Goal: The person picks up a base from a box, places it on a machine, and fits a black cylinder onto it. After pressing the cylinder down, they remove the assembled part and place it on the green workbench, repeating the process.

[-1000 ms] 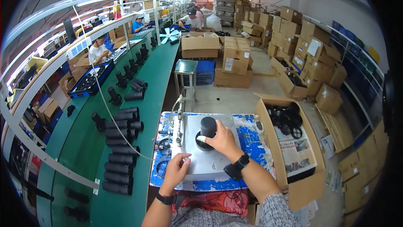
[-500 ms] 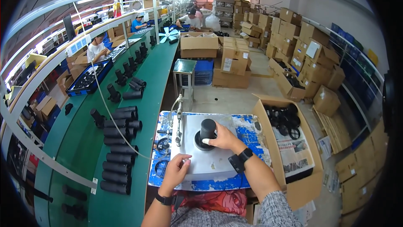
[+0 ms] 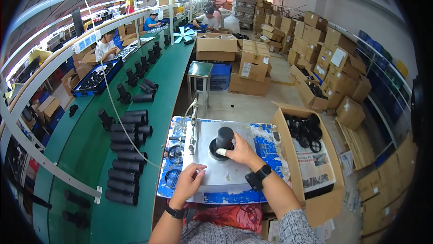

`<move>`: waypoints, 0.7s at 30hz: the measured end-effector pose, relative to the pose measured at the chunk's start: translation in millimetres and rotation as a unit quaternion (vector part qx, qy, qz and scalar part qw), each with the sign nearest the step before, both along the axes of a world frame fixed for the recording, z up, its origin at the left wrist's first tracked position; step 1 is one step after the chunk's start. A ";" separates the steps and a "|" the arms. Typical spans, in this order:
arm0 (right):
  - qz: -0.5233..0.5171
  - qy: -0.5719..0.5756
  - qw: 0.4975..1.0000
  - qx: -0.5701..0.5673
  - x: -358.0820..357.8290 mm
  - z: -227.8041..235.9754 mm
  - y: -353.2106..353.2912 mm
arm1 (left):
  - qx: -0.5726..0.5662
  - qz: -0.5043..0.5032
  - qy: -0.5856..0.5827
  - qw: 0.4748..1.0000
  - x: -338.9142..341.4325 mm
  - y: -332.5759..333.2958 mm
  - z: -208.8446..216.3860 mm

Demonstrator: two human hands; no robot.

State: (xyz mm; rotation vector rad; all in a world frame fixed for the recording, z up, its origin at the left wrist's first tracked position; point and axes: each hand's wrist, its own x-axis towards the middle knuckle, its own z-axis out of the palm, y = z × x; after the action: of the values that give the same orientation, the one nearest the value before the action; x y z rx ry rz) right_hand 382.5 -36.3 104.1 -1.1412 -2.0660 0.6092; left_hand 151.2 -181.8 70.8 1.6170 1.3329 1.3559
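My right hand (image 3: 239, 150) is wrapped round the lower part of a black ribbed cylinder (image 3: 224, 136). That cylinder stands nearly upright in a round black ring (image 3: 213, 150) on a grey metal plate (image 3: 234, 178). A white covering is on my right thumb. My left hand (image 3: 190, 181) rests at the plate's near left side, its fingers loosely bent and apart, with nothing visible in it. Beyond it, a metal fitting (image 3: 192, 131) with a hose stands along the plate's left edge. Black ring-shaped parts (image 3: 172, 178) lie on the worn blue-and-white board left of the plate.
On the left, a green bench (image 3: 158, 104) carries several black cylinders (image 3: 124, 174), lying and standing. A thin white hose (image 3: 118, 115) hangs across it. An open carton (image 3: 339, 172) of black rings and newspaper stands close on my right. Stacked cartons (image 3: 257, 61) and seated co-workers are farther off.
The whole view has shifted slightly. My right hand stays on the black cylinder, and my left hand has hardly moved.
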 end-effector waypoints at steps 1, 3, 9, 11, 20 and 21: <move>-0.002 0.000 1.000 -0.002 -2.7 -1.3 -1.8 | 0.003 -0.002 0.004 1.000 -0.2 1.2 -0.1; -0.046 0.031 0.998 0.000 -16.3 9.6 -9.2 | 0.002 -0.002 0.010 1.000 -2.4 1.2 -0.4; -0.002 0.050 0.999 0.017 -7.8 8.8 1.4 | 0.001 -0.007 -0.003 1.000 -2.9 2.2 -0.5; -0.023 0.049 0.998 0.018 -9.5 7.3 -4.9 | 0.001 -0.004 -0.008 1.000 -6.2 5.7 -1.8; -0.089 0.028 0.995 0.036 -18.9 2.1 -17.3 | 0.060 0.190 0.206 0.958 -101.3 118.8 -5.0; -0.088 0.029 0.995 0.040 -20.2 3.2 -16.6 | 0.061 0.218 0.319 0.920 -110.7 136.8 -15.6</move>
State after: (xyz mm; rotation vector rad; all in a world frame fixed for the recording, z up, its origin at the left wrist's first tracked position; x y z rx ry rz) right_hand 362.3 -52.9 107.3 -1.2295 -1.8991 0.4640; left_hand 40.5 -45.1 55.3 2.0317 2.1295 1.2039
